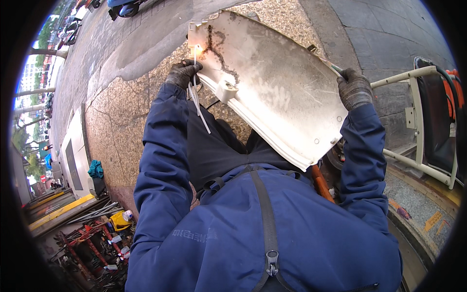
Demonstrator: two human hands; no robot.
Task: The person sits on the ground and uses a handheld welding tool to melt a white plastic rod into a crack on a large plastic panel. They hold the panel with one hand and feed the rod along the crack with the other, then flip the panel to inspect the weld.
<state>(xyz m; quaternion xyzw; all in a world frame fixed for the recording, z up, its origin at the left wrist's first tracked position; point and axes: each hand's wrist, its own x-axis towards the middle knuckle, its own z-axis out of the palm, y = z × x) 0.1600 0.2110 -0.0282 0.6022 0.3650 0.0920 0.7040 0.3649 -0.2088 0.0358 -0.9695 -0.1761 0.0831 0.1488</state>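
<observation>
A large curved white plastic panel (pixel 287 82) lies tilted across my lap, its inner side facing up. It is scuffed and grey in places, and a dark, burnt-looking seam runs down its left end. At that end an orange-yellow glow shows by the edge; its source I cannot make out. My left hand (pixel 183 74), in a dark glove, is closed on thin white plastic strips (pixel 199 108) beside the glow. Their loose ends hang down toward my knee. Also gloved, my right hand (pixel 354 88) is closed at the panel's right edge; its fingertips are partly hidden.
To the right stands a cream metal frame (pixel 413 80) with a black seat-like pad (pixel 435 114). An orange handle-like bar (pixel 322 184) is beside my right thigh. Tools and red metal parts (pixel 92 243) crowd the lower left, near a yellow container (pixel 120 221).
</observation>
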